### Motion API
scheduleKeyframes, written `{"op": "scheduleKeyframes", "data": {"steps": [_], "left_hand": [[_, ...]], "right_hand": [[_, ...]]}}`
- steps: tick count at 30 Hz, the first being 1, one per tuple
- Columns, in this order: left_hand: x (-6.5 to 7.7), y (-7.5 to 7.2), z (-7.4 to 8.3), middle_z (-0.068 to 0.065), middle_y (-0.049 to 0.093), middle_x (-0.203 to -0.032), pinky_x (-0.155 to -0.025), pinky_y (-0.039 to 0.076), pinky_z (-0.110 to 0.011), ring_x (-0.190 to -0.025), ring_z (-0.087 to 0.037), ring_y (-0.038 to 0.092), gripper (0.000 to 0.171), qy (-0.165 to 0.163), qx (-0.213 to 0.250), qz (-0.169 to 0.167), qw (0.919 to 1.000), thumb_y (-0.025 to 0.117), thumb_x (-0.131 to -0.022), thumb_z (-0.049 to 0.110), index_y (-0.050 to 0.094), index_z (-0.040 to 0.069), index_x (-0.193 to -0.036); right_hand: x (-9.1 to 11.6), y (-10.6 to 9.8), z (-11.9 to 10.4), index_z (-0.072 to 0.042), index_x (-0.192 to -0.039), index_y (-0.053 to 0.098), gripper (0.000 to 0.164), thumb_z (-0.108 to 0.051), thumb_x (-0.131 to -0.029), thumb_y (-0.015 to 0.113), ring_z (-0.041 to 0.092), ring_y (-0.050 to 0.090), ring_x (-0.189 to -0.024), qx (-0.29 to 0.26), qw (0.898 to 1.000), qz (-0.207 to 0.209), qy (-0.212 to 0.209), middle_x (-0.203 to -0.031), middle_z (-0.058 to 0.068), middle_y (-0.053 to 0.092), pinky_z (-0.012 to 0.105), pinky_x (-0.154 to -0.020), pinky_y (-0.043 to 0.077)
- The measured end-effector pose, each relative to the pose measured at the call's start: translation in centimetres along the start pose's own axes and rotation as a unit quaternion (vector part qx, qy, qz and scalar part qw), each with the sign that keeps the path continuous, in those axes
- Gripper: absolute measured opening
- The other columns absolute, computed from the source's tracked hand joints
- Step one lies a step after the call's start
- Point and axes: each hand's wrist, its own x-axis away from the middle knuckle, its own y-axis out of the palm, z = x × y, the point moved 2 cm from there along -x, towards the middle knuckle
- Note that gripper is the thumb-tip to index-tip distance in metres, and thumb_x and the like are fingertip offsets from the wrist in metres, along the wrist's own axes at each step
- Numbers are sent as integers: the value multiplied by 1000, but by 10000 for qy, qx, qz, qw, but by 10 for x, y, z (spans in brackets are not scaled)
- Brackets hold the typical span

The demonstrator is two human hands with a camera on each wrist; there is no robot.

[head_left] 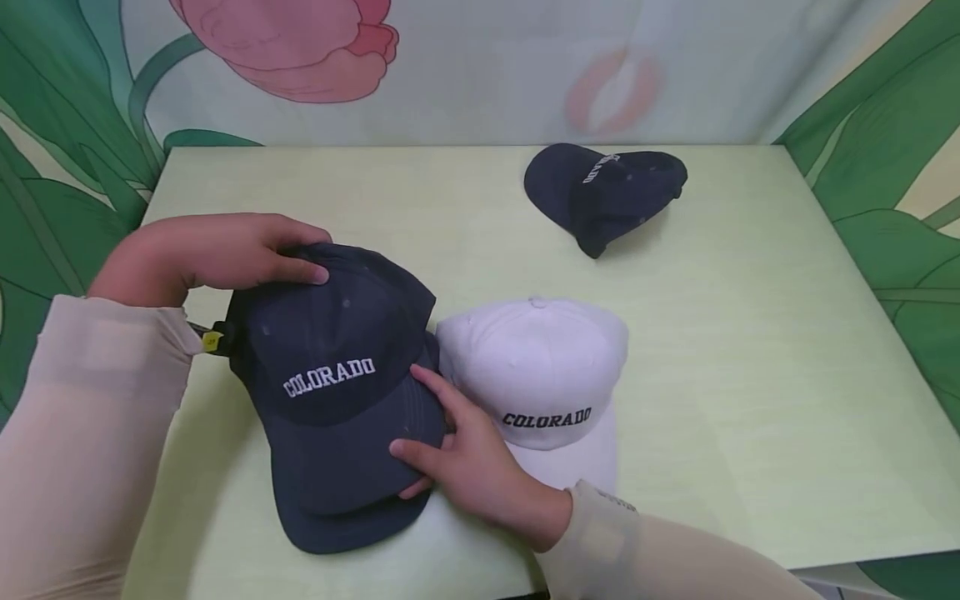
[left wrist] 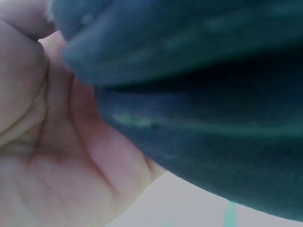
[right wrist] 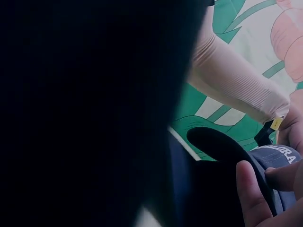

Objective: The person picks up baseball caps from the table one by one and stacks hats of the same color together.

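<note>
A navy baseball cap (head_left: 330, 333) with white COLORADO lettering lies over another navy cap (head_left: 337, 533), whose brim shows below the upper one. My left hand (head_left: 225, 254) grips the upper cap at the back of its crown, thumb on top. Two dark fabric edges (left wrist: 156, 106) show beside the left palm (left wrist: 61, 156) in the left wrist view. With my right hand (head_left: 483, 467) I pinch the right side of the upper brim, thumb above and fingers partly hidden below. In the right wrist view, the right fingers (right wrist: 251, 194) straddle the brim's edge.
A white cap (head_left: 547, 358) with black COLORADO lettering sits just right of the stack, close to the right hand. One more navy cap (head_left: 630, 187) lies on its side near the back edge of the pale green table (head_left: 750, 375). A flower-patterned curtain (head_left: 480, 75) hangs behind.
</note>
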Motion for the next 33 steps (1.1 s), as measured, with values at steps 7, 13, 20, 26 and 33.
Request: {"op": "scheduleKeyframes", "data": {"steps": [7,13,20,26,33], "left_hand": [[-7,15,-5,-5,59,-117,-91,47,-43,-107,-21,56,36,85,257,-298,9992,53,-93,44,59,20,-119],[-10,21,-5,-6,58,-117,-92,47,-45,-108,-23,55,36,33,193,-328,9993,54,-92,43,58,19,-119],[-12,30,-6,-5,59,-112,-89,48,-41,-103,-20,57,35,137,371,-453,9982,55,-93,41,58,17,-117],[-17,42,-14,-7,59,-115,-89,48,-42,-101,-20,58,38,119,418,-461,9980,55,-92,42,58,15,-118],[-18,51,-21,-6,60,-114,-90,47,-43,-103,-20,57,36,229,594,-362,9973,55,-92,43,59,16,-114]], "right_hand": [[2,-1,13,-32,-147,33,76,-6,-84,67,35,71,-81,-258,9996,-55,132,-129,22,58,48,-57,57],[6,-3,17,-32,-147,34,76,-8,-84,68,37,71,-71,-80,9997,-101,220,-127,20,60,46,-58,58],[9,-7,18,-36,-146,35,79,-13,-81,72,33,69,-60,499,9976,-239,425,-118,14,66,40,-63,59],[7,-8,20,-38,-148,30,83,-12,-81,72,29,69,-60,693,9932,-520,779,-107,11,62,39,-61,59],[6,-8,20,-41,-149,25,84,-12,-83,69,33,71,-64,710,9895,-742,1021,-111,11,59,43,-63,59]]}}
